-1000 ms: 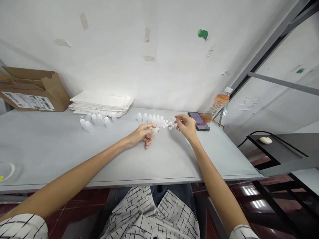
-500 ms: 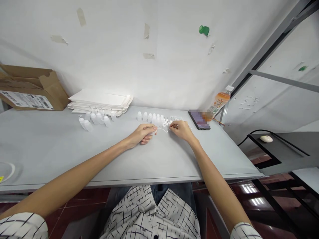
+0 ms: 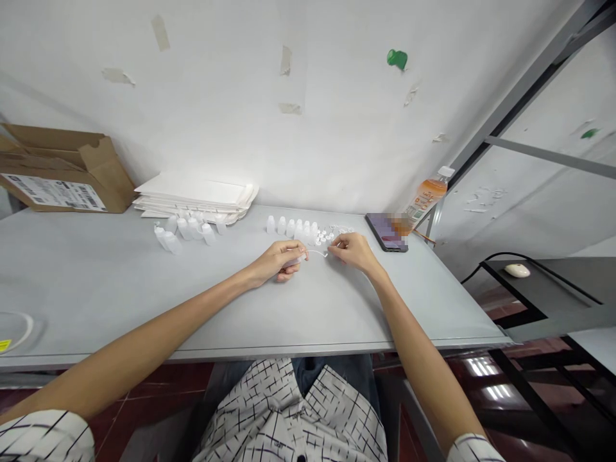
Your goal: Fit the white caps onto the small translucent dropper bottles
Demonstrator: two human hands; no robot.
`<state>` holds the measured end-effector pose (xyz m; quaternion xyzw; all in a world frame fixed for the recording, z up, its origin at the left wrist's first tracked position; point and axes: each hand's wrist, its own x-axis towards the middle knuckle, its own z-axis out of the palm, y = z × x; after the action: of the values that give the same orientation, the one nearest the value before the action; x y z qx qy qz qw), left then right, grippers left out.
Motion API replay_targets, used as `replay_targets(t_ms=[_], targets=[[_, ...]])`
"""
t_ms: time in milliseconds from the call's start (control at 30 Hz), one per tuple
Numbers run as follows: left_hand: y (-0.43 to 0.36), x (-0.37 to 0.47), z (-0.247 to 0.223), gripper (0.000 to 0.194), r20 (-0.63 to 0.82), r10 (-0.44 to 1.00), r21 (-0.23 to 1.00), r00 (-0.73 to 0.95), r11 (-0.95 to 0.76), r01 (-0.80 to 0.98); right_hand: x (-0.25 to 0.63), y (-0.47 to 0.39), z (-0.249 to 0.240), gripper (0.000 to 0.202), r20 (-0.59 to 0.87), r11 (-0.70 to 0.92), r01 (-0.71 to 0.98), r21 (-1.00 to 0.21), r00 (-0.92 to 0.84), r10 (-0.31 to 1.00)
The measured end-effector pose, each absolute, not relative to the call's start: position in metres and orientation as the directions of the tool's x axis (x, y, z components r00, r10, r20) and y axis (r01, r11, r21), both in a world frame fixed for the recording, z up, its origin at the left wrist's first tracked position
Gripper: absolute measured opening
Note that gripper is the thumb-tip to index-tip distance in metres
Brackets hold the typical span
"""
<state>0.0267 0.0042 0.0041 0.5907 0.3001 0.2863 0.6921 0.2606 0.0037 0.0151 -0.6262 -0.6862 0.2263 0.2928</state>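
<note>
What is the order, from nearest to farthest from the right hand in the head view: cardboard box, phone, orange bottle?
1. Phone, right of the right hand.
2. Orange bottle, farther right and back.
3. Cardboard box, far left.

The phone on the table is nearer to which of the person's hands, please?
The right hand: it is a little to the left of the phone; the left hand is farther off on that same side.

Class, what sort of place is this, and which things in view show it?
Probably a small workshop or packing area: little white bottles sit grouped on a grey table, with a cardboard box at its back left.
</note>
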Motion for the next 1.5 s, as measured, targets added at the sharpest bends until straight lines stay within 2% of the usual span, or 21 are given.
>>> replay_targets(t_ms=[167,233,333,467,667,900,1033,1167,1500], targets=[[0.004,0.027,0.002,0.031,-0.052,0.732,0.993,0.679,0.109,-0.041,0.256,-0.002,0.026,0.021,0.093,0.105,0.340,-0.935,-0.052,0.994],[0.002,0.026,0.004,0.031,-0.058,0.720,0.995,0.692,0.101,-0.021,0.255,-0.003,0.029,0.024,0.121,0.133,0.206,-0.970,-0.071,0.990],[-0.001,0.026,0.008,0.032,-0.026,0.726,0.995,0.687,0.083,-0.050,0.253,-0.005,0.031,0.023,0.184,0.190,0.126,-0.974,-0.057,0.981],[-0.002,0.027,0.011,0.030,-0.023,0.764,0.991,0.645,0.104,-0.088,0.245,-0.008,0.030,0.022,0.156,0.172,0.098,-0.980,-0.155,0.975],[-0.009,0.029,0.023,0.030,0.001,0.873,0.991,0.489,0.064,-0.116,0.220,-0.014,0.024,0.023,0.121,0.158,0.092,-0.983,-0.320,0.940],[-0.010,0.032,0.020,0.032,0.016,0.920,0.999,0.390,0.005,-0.054,0.212,-0.018,0.024,0.025,0.172,0.184,0.003,-0.983,-0.339,0.925],[-0.007,0.032,0.013,0.034,0.028,0.919,0.999,0.394,-0.038,0.017,0.211,-0.019,0.023,0.025,0.215,0.217,-0.029,-0.976,-0.335,0.917],[-0.005,0.034,0.007,0.033,0.026,0.899,0.996,0.437,-0.058,0.061,0.209,-0.020,0.022,0.024,0.205,0.214,-0.013,-0.977,-0.351,0.914],[-0.002,0.031,0.002,0.034,0.043,0.916,0.971,0.400,-0.132,0.200,0.211,-0.020,0.020,0.027,0.155,0.193,0.057,-0.979,-0.399,0.904]])
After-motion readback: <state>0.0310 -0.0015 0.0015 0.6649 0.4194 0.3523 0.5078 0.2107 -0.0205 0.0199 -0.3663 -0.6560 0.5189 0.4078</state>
